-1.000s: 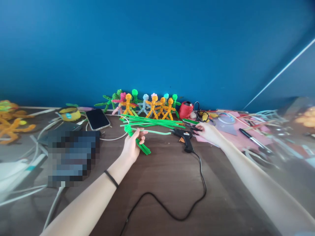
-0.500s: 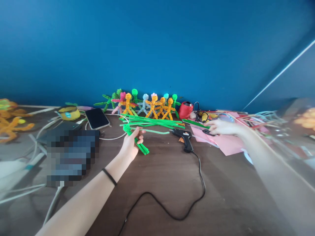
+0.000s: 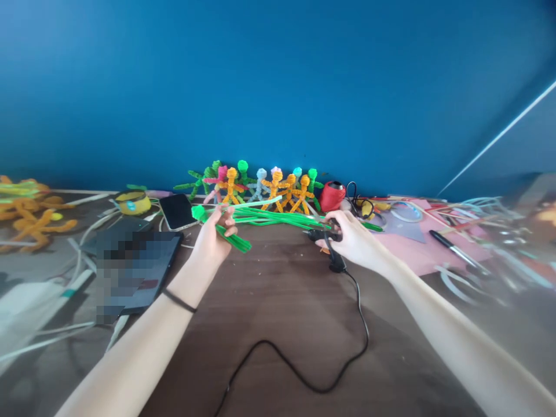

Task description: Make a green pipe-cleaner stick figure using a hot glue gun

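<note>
My left hand [image 3: 217,234] is closed around a bundle of bright green pipe cleaners [image 3: 238,240] with a coiled round head [image 3: 200,213] at its upper end. A pale green pipe cleaner [image 3: 260,203] sticks out from the same hand to the right. My right hand [image 3: 345,231] grips a pair of scissors [image 3: 317,214], blades pointing left and apart; its fingers partly cover the handles. Just under this hand lies a black glue gun [image 3: 336,260]. Loose green pipe cleaners [image 3: 278,217] lie on the table between and behind the hands.
Coiled pipe-cleaner figures [image 3: 275,184] stand along the blue wall [image 3: 278,81]. A red object [image 3: 332,196], pink paper [image 3: 412,252] and a black-and-silver pen [image 3: 456,251] lie right. On the left are a phone [image 3: 177,211], a dark tablet-like device [image 3: 147,284] and cables. The glue gun's cord [image 3: 321,389] crosses the front.
My right hand has come left from the pink paper with the scissors, over the glue gun. My left hand has shifted left and up, and the pale green pipe cleaner now tilts upward.
</note>
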### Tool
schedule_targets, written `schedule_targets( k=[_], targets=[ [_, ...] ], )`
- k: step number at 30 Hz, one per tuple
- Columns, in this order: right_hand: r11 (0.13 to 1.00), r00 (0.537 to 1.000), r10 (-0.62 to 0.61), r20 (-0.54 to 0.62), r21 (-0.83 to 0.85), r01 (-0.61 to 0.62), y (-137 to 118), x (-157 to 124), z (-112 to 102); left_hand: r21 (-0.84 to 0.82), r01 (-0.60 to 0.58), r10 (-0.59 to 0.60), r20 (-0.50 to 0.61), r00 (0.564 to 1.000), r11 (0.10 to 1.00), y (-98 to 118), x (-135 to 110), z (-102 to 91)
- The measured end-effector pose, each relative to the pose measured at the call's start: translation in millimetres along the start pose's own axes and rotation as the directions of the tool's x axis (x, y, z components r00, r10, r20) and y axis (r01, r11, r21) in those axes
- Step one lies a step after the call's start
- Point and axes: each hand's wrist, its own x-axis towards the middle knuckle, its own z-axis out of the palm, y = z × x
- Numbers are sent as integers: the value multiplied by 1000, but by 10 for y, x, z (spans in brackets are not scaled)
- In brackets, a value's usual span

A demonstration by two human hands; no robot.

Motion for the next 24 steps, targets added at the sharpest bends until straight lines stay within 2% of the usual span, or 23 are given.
schedule_targets(
  k=[2, 5, 7, 10, 15, 17, 20, 24],
  targets=[
    [996, 1000, 6, 8, 89, -7, -133, -16, 105, -44, -9, 9, 9, 1000, 999, 62, -2, 27],
    [938, 991, -17, 135, 346, -31, -292, -15, 263, -51, -13, 14, 15, 1000, 999, 88, -13, 50],
    [830, 975, -79, 207, 556, -51, -389, -4, 380, -21, -14, 15, 26, 1000, 1000, 65, -23, 56],
    [615, 939, -122, 322, 767, -184, -541, 23, 557, 32, -18, 17, 28, 999, 999, -4, -32, 51],
    [492, 917, -114, 382, 824, -282, -757, 79, 794, 115, -9, 4, 49, 999, 993, -141, -43, 10],
    [448, 926, -83, 369, 843, -296, -803, 93, 856, 152, -23, 9, 88, 996, 988, -195, -57, -11],
    [404, 945, -73, 319, 876, -265, -822, 90, 912, 196, -32, 2, 151, 989, 980, -266, -91, -28],
    [385, 964, -75, 257, 899, -210, -799, 51, 939, 238, -17, -23, 162, 986, 971, -323, -138, -12]
  ],
)
